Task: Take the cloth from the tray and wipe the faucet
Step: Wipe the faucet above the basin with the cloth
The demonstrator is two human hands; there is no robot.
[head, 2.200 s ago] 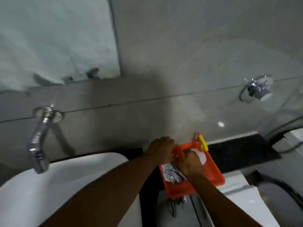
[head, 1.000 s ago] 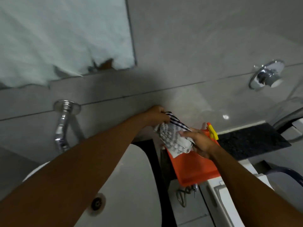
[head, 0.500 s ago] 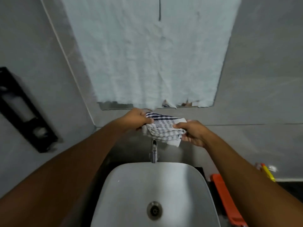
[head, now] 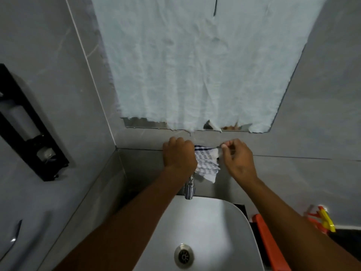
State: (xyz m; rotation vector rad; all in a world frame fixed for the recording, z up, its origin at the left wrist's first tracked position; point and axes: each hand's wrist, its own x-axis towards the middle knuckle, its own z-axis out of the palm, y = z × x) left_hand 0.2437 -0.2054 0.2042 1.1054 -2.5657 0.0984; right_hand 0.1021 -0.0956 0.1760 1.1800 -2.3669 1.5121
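Two hands meet above the basin, and between them we see the cloth (head: pixel 207 162), a white piece with dark blue checks. The left hand (head: pixel 178 154) is clenched into a fist around the cloth's left side, knuckles toward the wall, pressing the fabric down over the top of the faucet (head: pixel 189 187). The right hand (head: pixel 237 159) pinches the cloth's upper right corner between thumb and fingertips, the other fingers curled loosely. From that pinch the fabric runs left into the fist, and a loose fold hangs below both grips, just beside the faucet's chrome body. Only the lower spout shows beneath the left wrist, pointing down into the white sink (head: pixel 240 218), whose drain (head: pixel 184 256) lies well below the hands. Right of the right forearm we see one edge of the orange tray (head: pixel 268 245), well apart from the cloth, with a yellow and orange object (head: pixel 325 222) farther right. Above the hands, a pale crumpled sheet (head: pixel 195 65) covers most of the mirror (head: pixel 144 123).
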